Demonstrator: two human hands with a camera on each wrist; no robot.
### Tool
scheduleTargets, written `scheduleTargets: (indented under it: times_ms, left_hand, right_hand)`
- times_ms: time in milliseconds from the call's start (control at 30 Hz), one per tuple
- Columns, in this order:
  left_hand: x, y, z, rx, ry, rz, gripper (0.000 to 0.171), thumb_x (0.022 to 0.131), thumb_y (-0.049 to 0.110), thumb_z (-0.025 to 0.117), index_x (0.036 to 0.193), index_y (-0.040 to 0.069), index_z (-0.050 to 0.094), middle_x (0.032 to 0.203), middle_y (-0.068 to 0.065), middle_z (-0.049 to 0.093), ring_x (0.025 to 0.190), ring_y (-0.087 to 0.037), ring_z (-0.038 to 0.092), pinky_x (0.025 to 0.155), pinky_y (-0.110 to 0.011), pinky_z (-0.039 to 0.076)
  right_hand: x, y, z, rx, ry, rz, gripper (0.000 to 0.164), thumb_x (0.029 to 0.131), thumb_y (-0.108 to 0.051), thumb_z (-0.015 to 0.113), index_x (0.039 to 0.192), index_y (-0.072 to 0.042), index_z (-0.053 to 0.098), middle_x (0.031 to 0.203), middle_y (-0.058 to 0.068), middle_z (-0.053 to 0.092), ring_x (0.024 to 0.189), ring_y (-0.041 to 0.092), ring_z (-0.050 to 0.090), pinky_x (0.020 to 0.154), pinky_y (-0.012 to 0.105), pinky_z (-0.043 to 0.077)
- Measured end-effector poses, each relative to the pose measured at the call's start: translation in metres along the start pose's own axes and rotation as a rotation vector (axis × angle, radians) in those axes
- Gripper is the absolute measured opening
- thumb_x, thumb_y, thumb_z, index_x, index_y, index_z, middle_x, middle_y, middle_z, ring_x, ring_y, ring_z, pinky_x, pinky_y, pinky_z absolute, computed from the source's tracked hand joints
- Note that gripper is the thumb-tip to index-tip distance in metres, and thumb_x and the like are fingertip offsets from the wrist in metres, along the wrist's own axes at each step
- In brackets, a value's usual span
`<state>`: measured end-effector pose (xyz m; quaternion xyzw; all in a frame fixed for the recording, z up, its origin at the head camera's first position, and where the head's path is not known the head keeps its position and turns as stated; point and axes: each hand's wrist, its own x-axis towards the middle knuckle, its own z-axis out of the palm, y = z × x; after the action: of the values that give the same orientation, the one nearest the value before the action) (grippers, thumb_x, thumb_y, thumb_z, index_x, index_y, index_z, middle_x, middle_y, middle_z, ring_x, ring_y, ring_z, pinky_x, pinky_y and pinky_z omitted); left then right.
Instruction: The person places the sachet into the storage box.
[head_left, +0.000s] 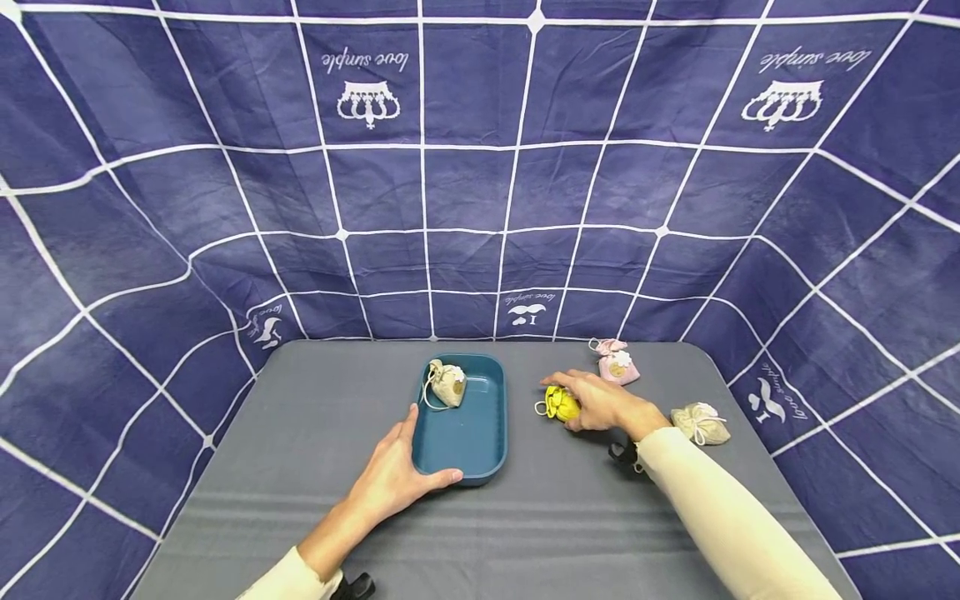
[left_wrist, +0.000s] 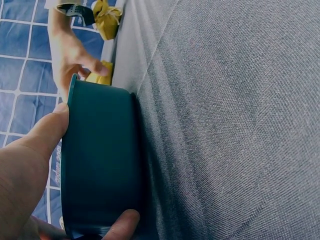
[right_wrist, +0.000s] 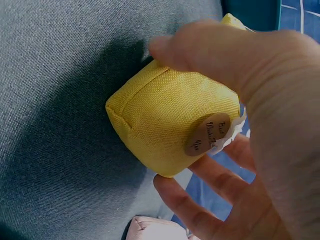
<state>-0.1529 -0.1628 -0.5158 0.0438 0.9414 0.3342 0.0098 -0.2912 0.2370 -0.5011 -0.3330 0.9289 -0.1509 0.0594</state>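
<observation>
A teal rectangular box [head_left: 461, 442] stands on the grey surface, holding a beige drawstring pouch [head_left: 448, 385] in its far left corner. My left hand [head_left: 395, 471] grips the box's near left corner, the thumb over the near rim and the other fingers along the left side. To the right of the box, my right hand [head_left: 596, 402] holds a yellow drawstring pouch [head_left: 561, 403] between thumb and fingers. In the right wrist view the yellow pouch [right_wrist: 170, 117] shows a round tan label and a bit of white trim. It sits at or just above the cloth; which, I cannot tell.
A pink pouch [head_left: 618, 367] lies beyond my right hand. Beside my right forearm is another beige pouch [head_left: 701, 423] with a white tie. Dark blue grid-patterned cloth [head_left: 480, 192] walls in the grey table [head_left: 330, 400] at the back and sides.
</observation>
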Motion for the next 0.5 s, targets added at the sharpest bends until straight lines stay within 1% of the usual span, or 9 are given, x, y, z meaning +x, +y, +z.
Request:
scheduleTargets:
  times_ms: [233,500]
  left_hand:
    - [0.0009,0.0018,-0.0003,-0.012,-0.008,-0.002,0.150,0.076,0.070,0.103,0.184,0.000,0.026,0.170,-0.025,0.061,0.153,-0.044,0.065,0.124,-0.063,0.057]
    - [0.0006,0.0012,-0.0009,-0.006,-0.010,-0.004,0.150,0.077,0.070,0.103,0.184,-0.001,0.026,0.171,-0.026,0.060,0.155,-0.044,0.064,0.125,-0.063,0.056]
  right_hand:
    - [-0.0020,0.0026,0.0006,-0.011,0.021,0.000,0.084,0.081,-0.008,0.101,0.158,-0.015,0.068,0.135,0.015,0.077,0.114,0.023,0.072,0.102,0.048,0.062]
    - [-0.0001,0.0023,-0.0002,-0.021,0.021,-0.007,0.080,0.082,-0.008,0.102,0.154,-0.016,0.070,0.133,0.015,0.077,0.115,0.024,0.073,0.101,0.049,0.063]
